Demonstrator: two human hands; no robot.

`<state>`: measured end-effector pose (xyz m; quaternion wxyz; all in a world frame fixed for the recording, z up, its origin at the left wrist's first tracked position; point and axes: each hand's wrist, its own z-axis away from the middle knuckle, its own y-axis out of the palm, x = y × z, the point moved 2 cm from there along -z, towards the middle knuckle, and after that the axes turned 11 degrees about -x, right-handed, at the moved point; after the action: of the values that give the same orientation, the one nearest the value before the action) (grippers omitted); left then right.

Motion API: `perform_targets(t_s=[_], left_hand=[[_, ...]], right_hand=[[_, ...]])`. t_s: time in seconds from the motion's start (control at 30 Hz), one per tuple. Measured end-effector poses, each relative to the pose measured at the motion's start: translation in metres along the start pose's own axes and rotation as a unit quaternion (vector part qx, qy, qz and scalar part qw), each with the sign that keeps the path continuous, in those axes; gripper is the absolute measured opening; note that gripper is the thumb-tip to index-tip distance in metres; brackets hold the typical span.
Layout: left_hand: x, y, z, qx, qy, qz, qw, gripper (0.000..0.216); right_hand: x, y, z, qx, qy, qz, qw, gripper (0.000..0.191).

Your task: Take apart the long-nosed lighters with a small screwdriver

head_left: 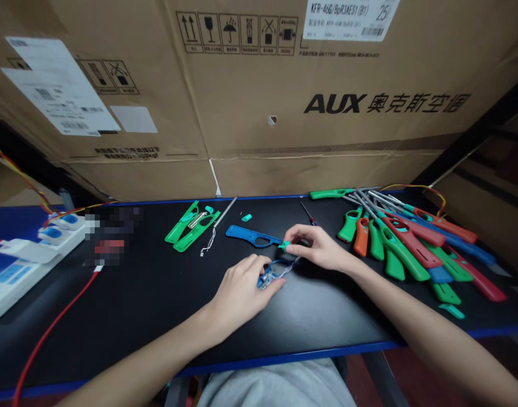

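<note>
My left hand (pixel 240 287) rests on the black table, fingers closed over an opened blue lighter body (pixel 270 276) whose metal inner parts show. My right hand (pixel 313 245) pinches a small teal trigger piece (pixel 284 245) just above that body's far end. A separate blue handle shell (pixel 250 235) lies flat just beyond my hands. To the left lie two green handle shells (pixel 191 223) with a thin metal tube and wire (pixel 218 223) beside them.
A heap of green, red, orange and blue long-nosed lighters (pixel 407 243) covers the right of the table (pixel 127 294). A small teal piece (pixel 246 217) and a screwdriver (pixel 307 213) lie behind. Large cardboard boxes (pixel 284 113) wall the back. White power strips (pixel 25 254) and a red cable (pixel 55 325) sit left.
</note>
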<state>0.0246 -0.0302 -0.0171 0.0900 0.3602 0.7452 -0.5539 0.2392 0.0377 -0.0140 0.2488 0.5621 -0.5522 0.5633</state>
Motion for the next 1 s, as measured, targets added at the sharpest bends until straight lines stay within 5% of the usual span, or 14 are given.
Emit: perform_targets(t_s=[0.27, 0.43, 0.53, 0.8, 1.0], left_hand=[[-0.019, -0.009, 0.015, 0.084, 0.056, 0.024, 0.995, 0.044], [-0.024, -0.008, 0.037, 0.047, 0.107, -0.011, 0.993, 0.022], [-0.022, -0.009, 0.042, 0.025, 0.115, -0.059, 0.991, 0.029], [-0.004, -0.017, -0.010, 0.109, 0.172, -0.121, 0.971, 0.047], [-0.001, 0.004, -0.018, 0.004, 0.224, -0.064, 0.973, 0.027]], right_hand=[[0.008, -0.024, 0.010, 0.013, -0.035, 0.093, 0.995, 0.030], [0.014, -0.016, 0.016, 0.114, -0.004, 0.057, 0.992, 0.032], [0.014, -0.010, 0.016, 0.141, 0.029, 0.015, 0.989, 0.034], [-0.005, -0.010, 0.008, 0.073, 0.156, -0.048, 0.984, 0.049], [-0.008, -0.013, 0.011, 0.038, 0.205, -0.059, 0.976, 0.053]])
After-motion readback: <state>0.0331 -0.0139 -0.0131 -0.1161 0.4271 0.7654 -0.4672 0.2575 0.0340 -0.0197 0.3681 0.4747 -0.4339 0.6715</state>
